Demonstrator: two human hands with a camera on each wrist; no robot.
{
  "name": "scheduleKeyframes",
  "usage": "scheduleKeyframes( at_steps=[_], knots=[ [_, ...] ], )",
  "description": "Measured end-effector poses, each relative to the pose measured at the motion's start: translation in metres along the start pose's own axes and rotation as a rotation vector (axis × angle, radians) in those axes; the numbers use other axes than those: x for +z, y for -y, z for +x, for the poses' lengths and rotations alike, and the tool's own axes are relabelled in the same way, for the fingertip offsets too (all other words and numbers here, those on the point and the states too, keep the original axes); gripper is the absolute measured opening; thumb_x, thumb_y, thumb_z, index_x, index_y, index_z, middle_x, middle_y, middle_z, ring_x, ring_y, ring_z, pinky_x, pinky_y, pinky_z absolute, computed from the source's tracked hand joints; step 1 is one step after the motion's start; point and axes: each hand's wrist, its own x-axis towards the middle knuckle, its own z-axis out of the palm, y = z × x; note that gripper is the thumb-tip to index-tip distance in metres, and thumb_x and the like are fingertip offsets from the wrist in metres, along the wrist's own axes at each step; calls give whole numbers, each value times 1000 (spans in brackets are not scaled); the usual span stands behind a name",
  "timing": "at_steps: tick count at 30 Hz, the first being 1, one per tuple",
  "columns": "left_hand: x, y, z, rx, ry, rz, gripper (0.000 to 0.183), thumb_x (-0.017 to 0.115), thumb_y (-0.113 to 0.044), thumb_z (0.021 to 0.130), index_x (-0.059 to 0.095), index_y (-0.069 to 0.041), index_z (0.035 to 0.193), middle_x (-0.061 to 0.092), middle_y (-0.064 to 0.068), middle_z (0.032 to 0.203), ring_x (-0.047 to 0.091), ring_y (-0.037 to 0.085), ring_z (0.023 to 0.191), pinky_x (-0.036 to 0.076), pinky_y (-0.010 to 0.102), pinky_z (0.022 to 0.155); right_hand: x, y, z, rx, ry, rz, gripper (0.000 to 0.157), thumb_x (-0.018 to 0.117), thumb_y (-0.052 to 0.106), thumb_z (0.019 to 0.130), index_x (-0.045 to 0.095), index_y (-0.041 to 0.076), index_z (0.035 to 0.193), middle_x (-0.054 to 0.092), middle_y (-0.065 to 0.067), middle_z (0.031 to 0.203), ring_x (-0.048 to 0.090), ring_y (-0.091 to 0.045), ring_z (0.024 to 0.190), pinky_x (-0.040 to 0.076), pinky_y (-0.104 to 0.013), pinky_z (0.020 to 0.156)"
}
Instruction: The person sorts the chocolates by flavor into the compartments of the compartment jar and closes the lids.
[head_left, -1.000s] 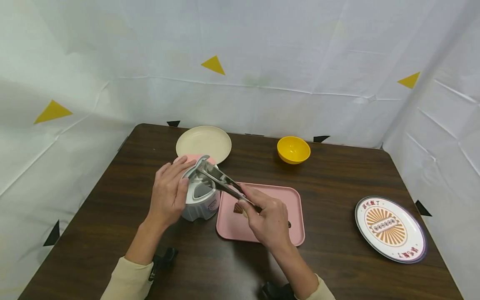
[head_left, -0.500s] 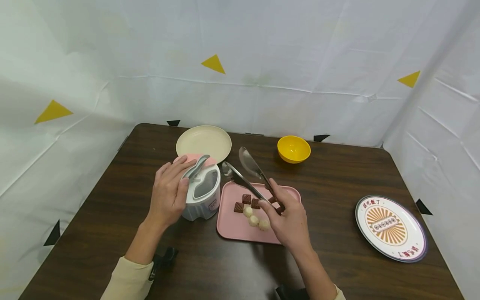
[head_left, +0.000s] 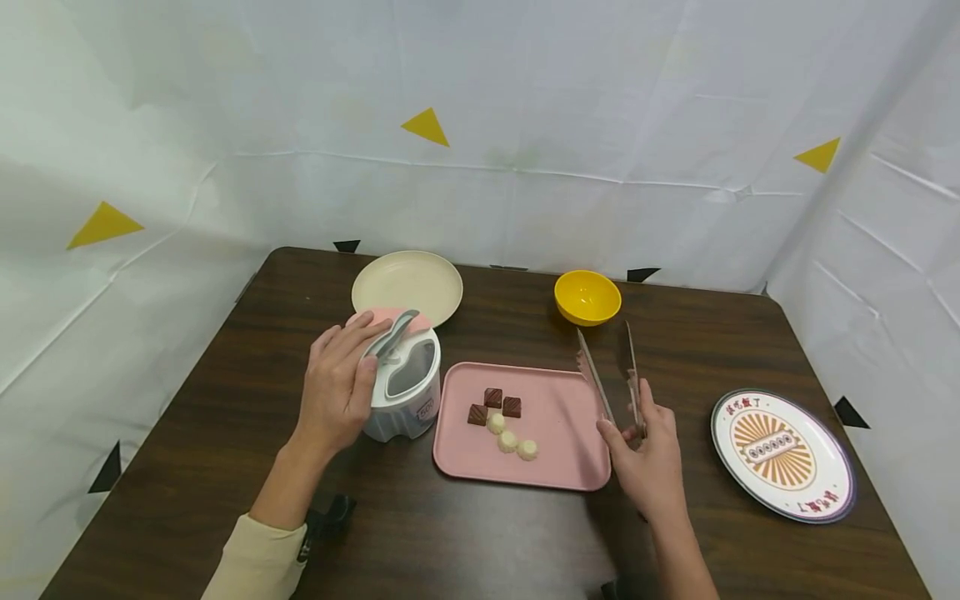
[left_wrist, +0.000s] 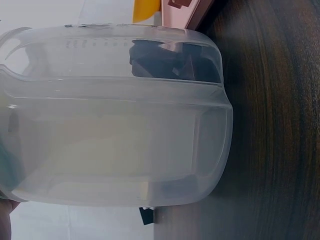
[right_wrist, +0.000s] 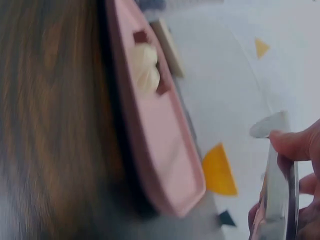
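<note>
My left hand holds the lid of a see-through storage container, fingers over the raised grey flap and thumb on the near side. One lid opening is uncovered. Through the container's wall, the left wrist view shows dark pieces in one compartment and pale contents in another. My right hand grips metal tongs by the arms, to the right of the pink tray. The tongs are spread, with nothing between their tips. Brown chocolate squares and round white chocolates lie on the tray's left half.
Behind the container lies a cream plate. A yellow bowl stands at the back, just beyond the tongs. At the right is a patterned white plate. White sheeting surrounds the dark wooden table.
The tongs went from the container's opening across the tray to its right side and spread apart. The chocolates, mostly covered by my right hand before, now show. My left hand stayed put.
</note>
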Motion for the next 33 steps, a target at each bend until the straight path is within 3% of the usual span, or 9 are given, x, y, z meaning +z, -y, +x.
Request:
scheduleKeyframes(
  at_steps=[5,10,16,33],
  knots=[
    [0,0,0,-2,7,-1,50,33,-29,98,68,-5,124,64,8,129,49,27,131,23,56,109,-9,-21,0,117,-75,-55,80,72,17,89,27,2,153,52,-22,119,53,-15,78,39,-22,67],
    [0,0,-1,-2,5,-4,49,33,-29,98,68,-5,124,64,8,129,49,27,131,23,57,109,-12,-37,-2,207,-83,-111,78,69,18,90,26,-1,153,49,-27,122,59,-28,83,41,-43,78],
    [0,0,-1,-4,4,-3,49,34,-29,98,67,-5,124,64,8,129,49,28,131,23,56,110,-12,-50,-5,236,-65,-134,77,65,20,92,23,-6,151,40,-37,125,58,-43,90,39,-59,85],
    [1,2,-1,-10,8,-2,50,33,-29,98,67,-5,124,64,8,129,48,26,132,23,56,110,-8,-57,-9,244,-54,-137,80,64,17,92,18,-10,151,34,-42,126,51,-51,106,36,-61,93]
  ],
)
